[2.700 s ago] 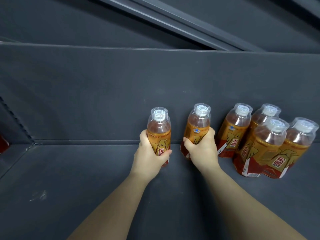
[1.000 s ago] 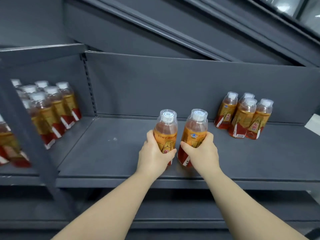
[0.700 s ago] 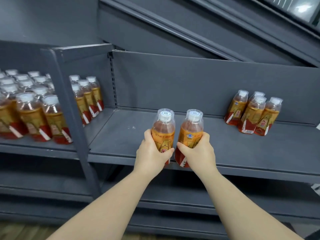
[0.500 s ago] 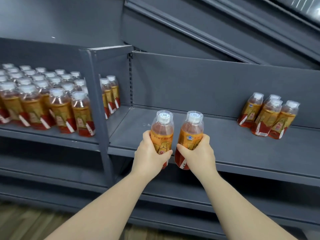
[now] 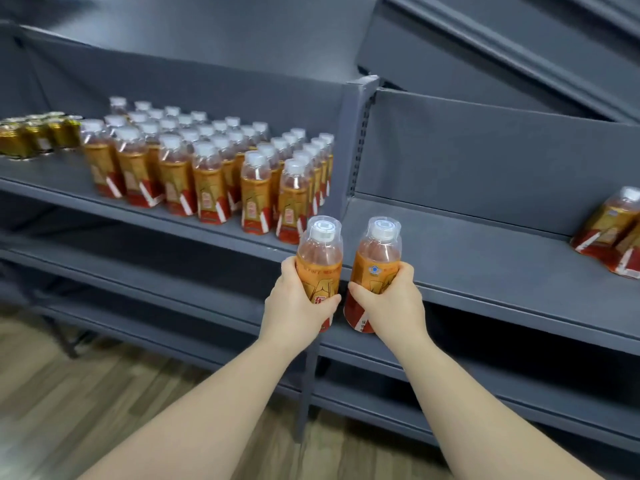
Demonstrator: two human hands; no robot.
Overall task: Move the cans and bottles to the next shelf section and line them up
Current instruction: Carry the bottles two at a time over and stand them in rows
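Observation:
My left hand (image 5: 294, 308) grips an orange-labelled drink bottle (image 5: 319, 261) with a white cap under a clear cover. A second, matching bottle (image 5: 377, 261) is held upright in my right hand (image 5: 391, 304). Both bottles hang in the air just in front of the shelf edge, close to the upright post (image 5: 356, 140) between two sections. The left section's shelf (image 5: 62, 185) carries several rows of the same bottles (image 5: 214, 168). At the far right, a few bottles (image 5: 613, 230) stand on the right section's shelf (image 5: 485, 265).
Gold cans (image 5: 38, 133) stand at the far left of the left shelf. Lower grey shelves (image 5: 173, 282) run beneath. Wooden floor (image 5: 69, 403) shows at the bottom left. A slanted grey panel (image 5: 502, 46) rises above the right section.
Both hands lifted their bottles off the right shelf and carried them left, out past its front edge. The view swung left, bringing the full left section into sight.

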